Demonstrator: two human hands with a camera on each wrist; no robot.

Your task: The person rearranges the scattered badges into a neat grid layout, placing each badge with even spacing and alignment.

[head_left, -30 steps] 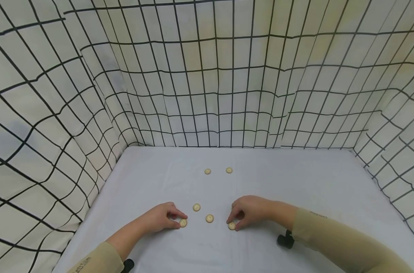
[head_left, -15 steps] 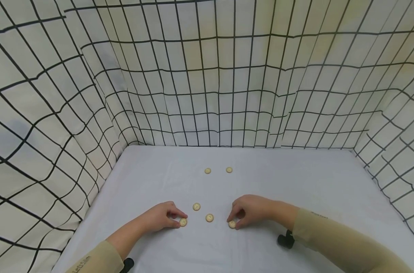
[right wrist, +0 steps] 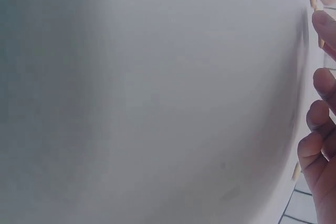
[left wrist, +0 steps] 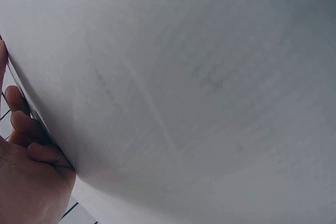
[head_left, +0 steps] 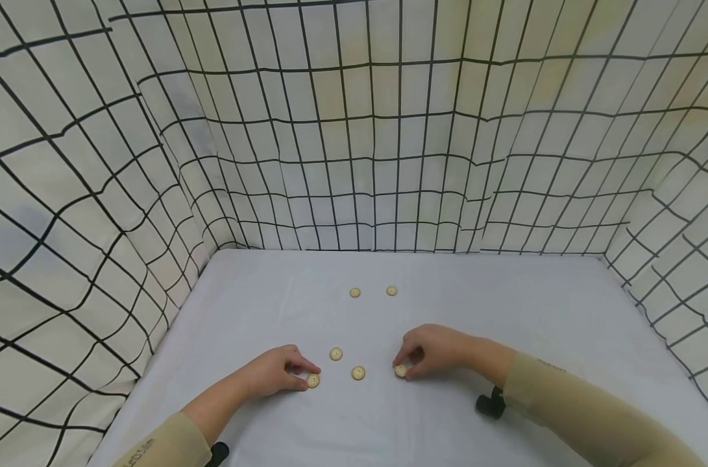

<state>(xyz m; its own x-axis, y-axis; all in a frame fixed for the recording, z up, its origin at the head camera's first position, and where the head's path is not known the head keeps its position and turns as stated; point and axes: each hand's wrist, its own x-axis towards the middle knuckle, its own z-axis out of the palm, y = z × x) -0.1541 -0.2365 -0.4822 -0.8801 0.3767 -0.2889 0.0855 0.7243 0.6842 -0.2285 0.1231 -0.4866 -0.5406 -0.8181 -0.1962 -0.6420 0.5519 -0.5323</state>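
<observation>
In the head view my left hand (head_left: 274,371) pinches a cream-coloured round button (head_left: 313,381) between thumb and index finger at the table's left-middle. My right hand (head_left: 434,350) pinches another such button (head_left: 400,371) at its edges, low on the white cloth. Between the hands lie two more, an upper loose button (head_left: 336,354) and a lower loose button (head_left: 358,373). The left wrist view shows my left palm and curled fingers (left wrist: 26,124) at its left edge, its button hidden. At the right edge of the right wrist view are my right fingers (right wrist: 317,114).
Farther back on the white-covered table (head_left: 505,292) lie a far left button (head_left: 355,292) and a far right button (head_left: 392,290), side by side. White walls with a black grid (head_left: 371,162) enclose the table at the back and sides. A black wrist camera (head_left: 490,405) hangs under the right sleeve.
My right hand has slid its button away from me and slightly to the right. My left hand and the loose buttons stay where they were.
</observation>
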